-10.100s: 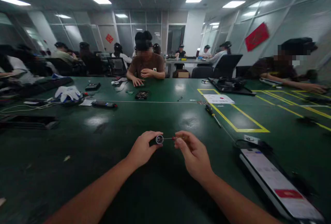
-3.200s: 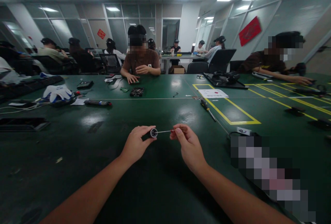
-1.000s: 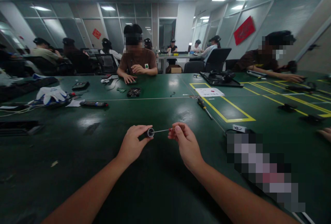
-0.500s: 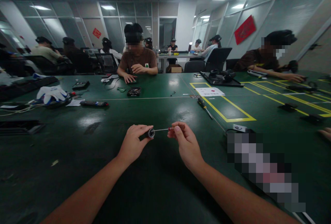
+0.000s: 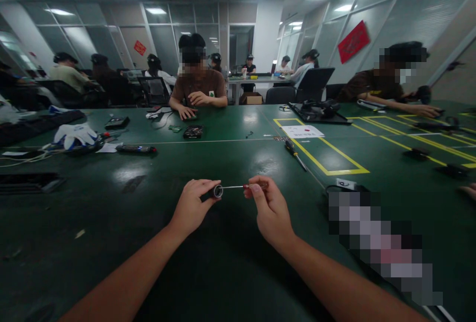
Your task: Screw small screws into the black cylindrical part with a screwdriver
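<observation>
Over the near middle of the green table, my left hand [image 5: 194, 204] is closed round a small dark cylindrical part [image 5: 217, 191] with a pale ring at its open end. Thumb and fingers press it from both sides. My right hand [image 5: 270, 208] pinches the red handle of a thin screwdriver [image 5: 233, 187], whose metal shaft points left. The shaft's tip meets the ringed end of the part; whether it sits inside or just against it, I cannot tell. Beyond my right hand lies a second screwdriver [image 5: 292, 150], yellow and black.
A green table [image 5: 208, 163] spans the view. White gloves [image 5: 75, 136], a dark pen-like tool [image 5: 136, 149] and a black tray [image 5: 29, 182] lie left. A paper sheet [image 5: 303, 131] and yellow tape [image 5: 345, 171] are right, near a blurred strip-shaped object [image 5: 383, 242]. A co-worker [image 5: 199, 89] sits opposite.
My right hand has shifted slightly to the right and turned a little, showing more of the screwdriver's handle. My left hand keeps its hold on the cylindrical part.
</observation>
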`<state>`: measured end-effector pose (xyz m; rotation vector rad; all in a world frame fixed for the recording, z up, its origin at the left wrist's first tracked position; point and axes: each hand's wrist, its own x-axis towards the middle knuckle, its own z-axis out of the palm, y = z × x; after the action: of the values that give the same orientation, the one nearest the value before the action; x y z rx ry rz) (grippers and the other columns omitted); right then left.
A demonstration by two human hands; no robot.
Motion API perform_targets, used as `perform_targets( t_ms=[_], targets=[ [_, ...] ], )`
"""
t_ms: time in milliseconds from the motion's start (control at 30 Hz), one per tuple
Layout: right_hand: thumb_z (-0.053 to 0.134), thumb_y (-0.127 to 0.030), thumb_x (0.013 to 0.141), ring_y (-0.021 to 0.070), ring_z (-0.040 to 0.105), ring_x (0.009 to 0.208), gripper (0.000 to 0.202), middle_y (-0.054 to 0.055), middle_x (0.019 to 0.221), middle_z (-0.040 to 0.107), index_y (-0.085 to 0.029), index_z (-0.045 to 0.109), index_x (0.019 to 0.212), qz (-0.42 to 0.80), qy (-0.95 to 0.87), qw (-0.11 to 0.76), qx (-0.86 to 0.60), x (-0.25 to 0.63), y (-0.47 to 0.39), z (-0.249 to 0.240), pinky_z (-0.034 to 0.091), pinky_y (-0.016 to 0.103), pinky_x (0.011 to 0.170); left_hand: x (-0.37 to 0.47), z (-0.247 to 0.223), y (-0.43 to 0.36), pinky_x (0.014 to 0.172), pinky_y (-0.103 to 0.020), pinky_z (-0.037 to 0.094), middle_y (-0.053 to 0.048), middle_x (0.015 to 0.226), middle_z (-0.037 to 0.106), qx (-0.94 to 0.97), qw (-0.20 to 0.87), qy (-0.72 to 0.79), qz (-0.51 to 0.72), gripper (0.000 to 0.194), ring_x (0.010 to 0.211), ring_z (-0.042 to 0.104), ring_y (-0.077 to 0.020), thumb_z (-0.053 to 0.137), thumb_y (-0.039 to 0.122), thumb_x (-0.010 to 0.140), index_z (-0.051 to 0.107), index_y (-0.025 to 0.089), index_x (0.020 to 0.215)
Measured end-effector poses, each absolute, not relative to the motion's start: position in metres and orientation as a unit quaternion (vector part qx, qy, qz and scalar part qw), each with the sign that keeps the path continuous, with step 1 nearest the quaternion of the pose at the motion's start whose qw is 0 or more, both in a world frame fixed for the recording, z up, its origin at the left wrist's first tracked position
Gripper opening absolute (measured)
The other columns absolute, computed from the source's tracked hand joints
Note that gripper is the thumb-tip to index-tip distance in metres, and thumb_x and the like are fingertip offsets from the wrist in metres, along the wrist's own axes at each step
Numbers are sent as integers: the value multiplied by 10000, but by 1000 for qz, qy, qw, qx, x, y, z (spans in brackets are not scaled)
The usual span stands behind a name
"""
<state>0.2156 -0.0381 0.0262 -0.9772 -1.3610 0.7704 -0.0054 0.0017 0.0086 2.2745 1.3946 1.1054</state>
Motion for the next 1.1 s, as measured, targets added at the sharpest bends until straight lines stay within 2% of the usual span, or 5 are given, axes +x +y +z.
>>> perform_targets(
  t_ms=[300, 467, 733, 1100],
  targets=[
    [557, -386, 1031, 214, 703, 853, 164, 38, 936, 739, -272, 651, 1102, 321, -619, 575, -429, 215, -40, 27, 537, 361, 793, -6, 6, 2, 1002, -499, 467, -44, 1208, 752, 787, 122, 469, 382, 370, 1120, 654, -264, 752, 199, 879, 725, 299, 1235],
    [551, -397, 1030, 211, 678, 799, 167, 28, 874, 714, -271, 657, 1052, 300, -614, 584, -438, 217, -40, 30, 525, 355, 749, -6, 6, 2, 1008, -516, 474, -52, 1216, 748, 785, 127, 470, 383, 363, 1121, 650, -267, 732, 223, 896, 718, 298, 1251],
    [538, -402, 1042, 212, 693, 843, 176, 31, 927, 724, -281, 650, 1104, 315, -628, 573, -422, 214, -42, 28, 518, 351, 751, -6, 5, 3, 1009, -513, 472, -43, 1207, 752, 785, 124, 469, 386, 367, 1117, 657, -264, 743, 207, 882, 727, 309, 1234],
    [538, -399, 1036, 219, 699, 819, 177, 33, 896, 728, -270, 648, 1087, 293, -625, 581, -431, 216, -41, 29, 530, 362, 763, -5, 6, 2, 999, -506, 476, -44, 1204, 753, 785, 126, 470, 384, 363, 1116, 661, -267, 735, 195, 885, 728, 311, 1228]
  ],
)
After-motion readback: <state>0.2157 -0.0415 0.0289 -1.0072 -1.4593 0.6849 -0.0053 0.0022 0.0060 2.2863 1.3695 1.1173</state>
